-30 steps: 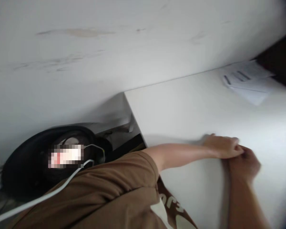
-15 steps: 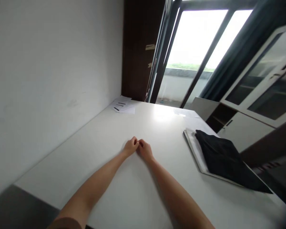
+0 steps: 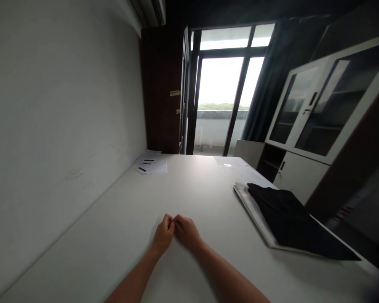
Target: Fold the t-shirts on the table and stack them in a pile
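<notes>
My left hand (image 3: 163,235) rests on the white table (image 3: 189,185) with its fingers curled closed. Against it, fingertips meeting, lies my right hand (image 3: 187,231), also closed in a pinch. Whatever the fingers may hold is hidden or too small to make out. To the right of my hands, well apart from them, a black cloth (image 3: 290,219) covers part of a flat pale folder-like stack (image 3: 255,214).
Sheets of printed paper (image 3: 153,164) lie at the far left by the white wall (image 3: 66,126). More paper (image 3: 229,162) lies at the far right end. Beyond stand a dark cabinet (image 3: 161,92), a glass door (image 3: 219,84) and a white cabinet (image 3: 303,168).
My head view has tilted up and levelled, so my hands appear lower and slightly left. My hands stay together, fingertips touching. The cloth and papers lie as before.
</notes>
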The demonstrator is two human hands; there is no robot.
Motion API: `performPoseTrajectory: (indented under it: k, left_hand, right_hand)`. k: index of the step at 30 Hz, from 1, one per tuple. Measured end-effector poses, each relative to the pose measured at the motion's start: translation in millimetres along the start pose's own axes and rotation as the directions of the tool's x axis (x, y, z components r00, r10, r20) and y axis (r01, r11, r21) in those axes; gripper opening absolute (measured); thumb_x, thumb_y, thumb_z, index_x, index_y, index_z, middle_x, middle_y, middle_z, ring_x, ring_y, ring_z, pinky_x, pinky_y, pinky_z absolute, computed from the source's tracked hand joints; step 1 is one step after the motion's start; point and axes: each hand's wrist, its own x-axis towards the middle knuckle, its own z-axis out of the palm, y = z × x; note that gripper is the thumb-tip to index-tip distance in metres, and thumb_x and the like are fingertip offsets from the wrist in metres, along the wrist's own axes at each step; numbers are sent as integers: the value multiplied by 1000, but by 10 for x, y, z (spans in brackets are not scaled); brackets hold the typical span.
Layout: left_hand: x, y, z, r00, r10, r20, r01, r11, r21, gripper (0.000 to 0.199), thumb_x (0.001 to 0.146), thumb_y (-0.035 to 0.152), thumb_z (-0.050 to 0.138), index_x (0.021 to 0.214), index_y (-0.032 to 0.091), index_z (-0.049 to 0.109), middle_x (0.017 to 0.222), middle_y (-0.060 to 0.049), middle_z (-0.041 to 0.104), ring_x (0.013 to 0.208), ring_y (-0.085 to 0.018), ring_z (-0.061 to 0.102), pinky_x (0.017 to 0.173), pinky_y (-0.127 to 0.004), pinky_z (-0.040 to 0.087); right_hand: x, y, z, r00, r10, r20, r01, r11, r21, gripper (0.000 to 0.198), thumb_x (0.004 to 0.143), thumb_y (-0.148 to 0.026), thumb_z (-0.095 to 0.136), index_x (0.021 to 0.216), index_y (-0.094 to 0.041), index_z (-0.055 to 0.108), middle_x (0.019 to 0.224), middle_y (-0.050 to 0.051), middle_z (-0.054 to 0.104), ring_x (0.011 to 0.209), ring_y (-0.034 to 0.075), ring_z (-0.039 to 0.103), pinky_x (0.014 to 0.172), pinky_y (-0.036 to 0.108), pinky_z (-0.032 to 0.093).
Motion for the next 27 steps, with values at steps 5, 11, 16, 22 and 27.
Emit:
performPoseTrajectory:
  k: [5, 11, 16, 22, 27]
  left_hand:
    - [40, -62, -9, 1000, -24, -7, 24, 1000, -5, 10, 95, 27, 46, 86, 24, 47, 74, 3, 59, 72, -17, 61, 68, -24, 44]
    - [160, -158, 23, 999, 36, -28, -35, 999, 35, 13, 95, 28, 45, 83, 24, 47, 72, 3, 58, 69, -16, 58, 66, -24, 42]
    - [254, -246, 72, 996, 86, -29, -87, 996, -29, 13, 94, 27, 43, 81, 24, 45, 67, 5, 53, 65, -15, 54, 64, -23, 38]
    - [250, -220, 59, 996, 76, -37, -77, 997, -9, 15, 94, 24, 44, 79, 23, 44, 65, 5, 51, 64, -14, 53, 64, -22, 37]
    - [236, -221, 40, 994, 105, -32, -104, 994, 39, 15, 95, 23, 44, 80, 23, 45, 68, 5, 53, 66, -14, 54, 63, -21, 35]
  right_hand:
    - [23, -21, -6, 1000, -16, -22, 16, 1000, -4, 18, 88, -21, 52, 90, -22, 70, 82, 3, 72, 74, 17, 63, 69, 24, 40]
    - [63, 18, 22, 997, -55, -49, 51, 996, -80, 15, 87, -19, 55, 86, -21, 69, 80, 2, 70, 71, 15, 59, 67, 23, 37]
    - [94, 115, 103, 994, -96, -57, 84, 979, -184, 11, 86, -17, 55, 82, -20, 65, 77, 2, 67, 67, 14, 55, 65, 22, 34]
    - [95, 108, 77, 994, -106, -33, 97, 971, -220, 10, 84, -16, 55, 82, -20, 64, 77, 2, 66, 69, 14, 55, 66, 23, 35]
    - [102, 106, 72, 993, -109, -35, 99, 974, -201, 9, 83, -15, 56, 82, -20, 64, 79, 2, 67, 71, 14, 56, 67, 22, 35]
